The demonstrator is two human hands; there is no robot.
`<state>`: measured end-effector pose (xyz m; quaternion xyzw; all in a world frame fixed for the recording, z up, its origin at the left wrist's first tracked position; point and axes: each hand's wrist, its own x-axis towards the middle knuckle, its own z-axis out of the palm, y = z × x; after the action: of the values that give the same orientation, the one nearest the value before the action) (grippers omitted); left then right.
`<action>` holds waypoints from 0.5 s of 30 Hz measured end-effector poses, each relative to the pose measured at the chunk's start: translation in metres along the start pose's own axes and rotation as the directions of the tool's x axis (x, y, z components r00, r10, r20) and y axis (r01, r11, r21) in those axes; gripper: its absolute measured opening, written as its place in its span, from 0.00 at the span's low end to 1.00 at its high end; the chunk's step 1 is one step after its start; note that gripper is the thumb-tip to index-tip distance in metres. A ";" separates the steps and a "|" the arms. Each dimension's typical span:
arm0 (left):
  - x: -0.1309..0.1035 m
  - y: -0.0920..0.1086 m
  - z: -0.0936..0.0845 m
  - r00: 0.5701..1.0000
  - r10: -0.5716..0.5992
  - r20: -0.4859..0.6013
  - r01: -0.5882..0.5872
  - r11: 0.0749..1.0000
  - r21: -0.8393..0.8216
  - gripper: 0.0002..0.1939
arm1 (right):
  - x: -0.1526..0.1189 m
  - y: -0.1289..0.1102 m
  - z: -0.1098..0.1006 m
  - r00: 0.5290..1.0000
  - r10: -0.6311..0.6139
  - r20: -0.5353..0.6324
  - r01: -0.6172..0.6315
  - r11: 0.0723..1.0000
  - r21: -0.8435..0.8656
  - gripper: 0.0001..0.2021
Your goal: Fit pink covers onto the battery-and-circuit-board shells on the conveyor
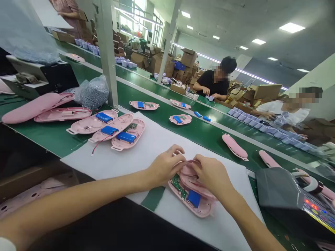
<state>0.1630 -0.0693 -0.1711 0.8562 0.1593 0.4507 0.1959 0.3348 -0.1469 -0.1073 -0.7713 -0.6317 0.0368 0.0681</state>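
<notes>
In front of me a pink plastic housing half (pixel 201 211) lies on white sheeting, with a green circuit board (pixel 178 187) and a blue battery pack (pixel 194 198) inside. Over it, tilted, is a second pink shell (pixel 188 176). My right hand (pixel 210 172) is closed on this shell's far end, fingers bent over the rim. My left hand (pixel 169 163) meets the same end from the left, its thumb and fingertips close together at the edge. Whatever is pinched between the left fingertips is too small to make out.
Several open pink halves with blue batteries (pixel 126 137) lie to the left, beside pink covers (pixel 31 108) and a bag of screws (pixel 94 92). A black device with a red display (pixel 293 198) stands at right. More housings (pixel 180 119) sit on the green belt; co-workers sit beyond.
</notes>
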 end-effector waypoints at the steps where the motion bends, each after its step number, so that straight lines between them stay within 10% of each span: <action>1: 0.000 -0.001 0.000 1.000 0.010 0.019 -0.009 1.000 -0.024 0.11 | -0.002 0.003 0.004 0.999 0.025 -0.029 -0.025 0.999 -0.020 0.14; 8: 0.003 0.000 0.003 0.995 0.090 0.054 -0.089 0.996 -0.017 0.11 | -0.004 0.006 0.002 0.850 -0.397 -0.345 0.394 0.915 -0.083 0.18; 15: 0.001 0.001 0.004 0.988 -0.155 0.012 0.151 0.935 -0.321 0.07 | 0.012 -0.006 -0.013 0.909 -0.374 -0.182 0.407 0.890 0.206 0.14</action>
<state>0.1667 -0.0703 -0.1725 0.7950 0.1513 0.4596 0.3659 0.3329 -0.1351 -0.0927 -0.6150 -0.7587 0.0450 0.2098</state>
